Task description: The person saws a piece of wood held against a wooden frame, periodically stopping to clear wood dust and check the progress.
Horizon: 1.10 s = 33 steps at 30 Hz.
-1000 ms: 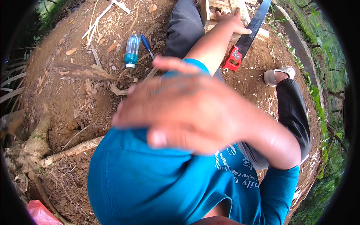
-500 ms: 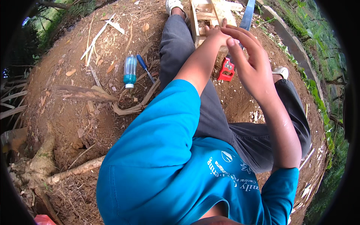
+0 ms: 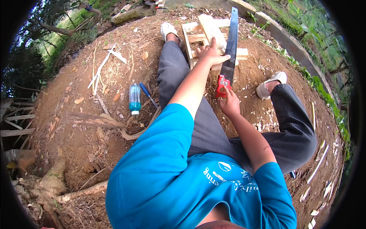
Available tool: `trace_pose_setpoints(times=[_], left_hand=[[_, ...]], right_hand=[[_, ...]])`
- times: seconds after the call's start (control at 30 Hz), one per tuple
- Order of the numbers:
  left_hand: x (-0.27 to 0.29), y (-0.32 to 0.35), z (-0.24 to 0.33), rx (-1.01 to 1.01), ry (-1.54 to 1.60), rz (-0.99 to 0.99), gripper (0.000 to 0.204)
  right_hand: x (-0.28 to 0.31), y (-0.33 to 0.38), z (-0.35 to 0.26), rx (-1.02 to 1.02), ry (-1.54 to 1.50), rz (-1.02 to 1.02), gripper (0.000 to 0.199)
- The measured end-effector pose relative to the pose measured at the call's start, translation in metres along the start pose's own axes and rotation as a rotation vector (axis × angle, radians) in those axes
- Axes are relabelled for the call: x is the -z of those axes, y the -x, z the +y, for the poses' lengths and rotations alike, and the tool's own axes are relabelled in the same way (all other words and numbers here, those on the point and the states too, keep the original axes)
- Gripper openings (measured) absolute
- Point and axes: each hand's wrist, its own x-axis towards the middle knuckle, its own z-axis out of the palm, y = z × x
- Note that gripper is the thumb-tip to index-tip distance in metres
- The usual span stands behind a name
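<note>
A handsaw [image 3: 230, 53] with a long dark blade and a red handle lies over the right part of a pale wooden frame [image 3: 187, 38]. My left hand [image 3: 209, 54] rests open on a pale board [image 3: 211, 28] lying across this frame, its fingers spread and its thumb reaching toward the blade. At the handle's near end, my right hand [image 3: 230, 104] has its fingers curled on the red grip. How firmly they hold is hard to see. The blade points away from me, its tip beyond the frame.
Left of my outstretched leg are a clear bottle [image 3: 134, 100] with a teal bottom part and a blue-handled tool [image 3: 146, 92]. Wood strips [image 3: 100, 70], a rough wood piece [image 3: 89, 119] and roots [image 3: 49, 173] lie farther left. A low concrete edge [image 3: 272, 24] runs along the right.
My hands were close together in the air above the saw. Since then, the left has come down onto the board and the right has lowered to the saw's handle. The view has shifted.
</note>
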Motion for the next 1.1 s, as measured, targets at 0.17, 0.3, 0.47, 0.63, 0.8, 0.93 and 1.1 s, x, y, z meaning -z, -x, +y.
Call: trace_pose_setpoints(times=[0.17, 0.3, 0.47, 0.63, 0.8, 0.93, 1.1], left_hand=[[-0.012, -0.009, 0.0, 0.004, 0.007, 0.019, 0.138], [-0.011, -0.01, -0.004, 0.0, -0.047, 0.063, 0.137], [-0.011, -0.011, -0.002, 0.003, -0.04, 0.023, 0.134], [-0.005, -0.006, -0.01, -0.102, -0.042, 0.026, 0.144], [-0.004, -0.014, -0.04, -0.222, -0.012, 0.12, 0.152], [0.001, 0.008, -0.008, -0.155, -0.251, 0.188, 0.146], [0.004, -0.017, -0.014, -0.125, -0.241, 0.287, 0.127]], right_hand=[[-0.012, -0.011, -0.017, -0.248, -0.115, 0.077, 0.055], [-0.027, -0.011, -0.016, -0.346, -0.163, 0.029, 0.051], [-0.005, -0.014, -0.036, -0.385, -0.001, -0.144, 0.053], [0.002, -0.024, -0.026, -0.393, 0.016, -0.204, 0.044], [0.02, -0.013, -0.03, -0.535, -0.357, -0.033, 0.04], [0.089, -0.006, -0.056, -0.617, -0.582, 0.003, 0.037], [0.159, 0.016, -0.07, -0.653, -0.587, 0.004, 0.039]])
